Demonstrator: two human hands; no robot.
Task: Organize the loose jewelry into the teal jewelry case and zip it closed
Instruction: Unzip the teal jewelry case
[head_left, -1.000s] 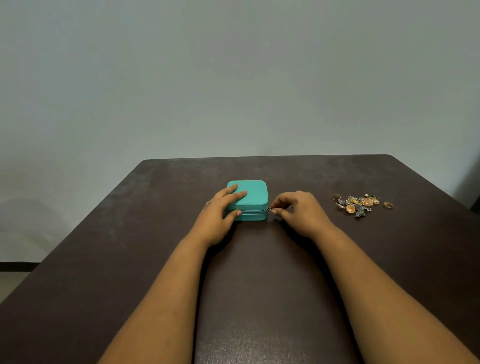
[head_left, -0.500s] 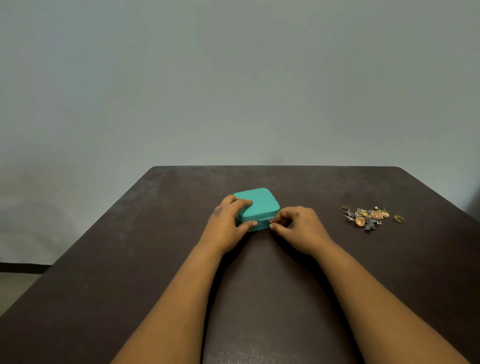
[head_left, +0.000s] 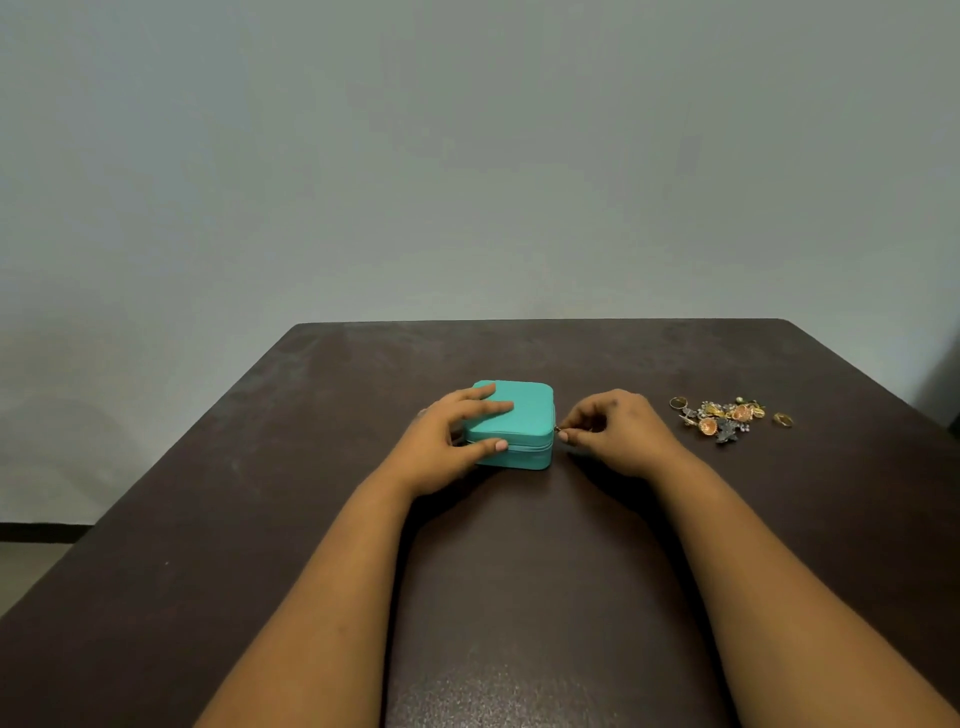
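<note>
A small square teal jewelry case (head_left: 524, 415) lies closed on the dark table (head_left: 519, 571), near its middle. My left hand (head_left: 447, 441) grips the case, fingers spread over the lid and thumb against the front wall. My right hand (head_left: 618, 431) sits at the case's front right corner and pinches the small metal zipper pull (head_left: 559, 430) between thumb and forefinger. A loose pile of gold, orange and silver jewelry (head_left: 727, 415) lies on the table to the right of my right hand, with a gold ring (head_left: 783, 419) apart at its right end.
A plain grey wall stands behind the table's far edge (head_left: 540, 322). A strip of floor (head_left: 31, 551) shows past the table's left edge.
The case had been turned at an angle half a second ago and now sits square to me again. My right hand stays pinched on the zipper pull at the right corner.
</note>
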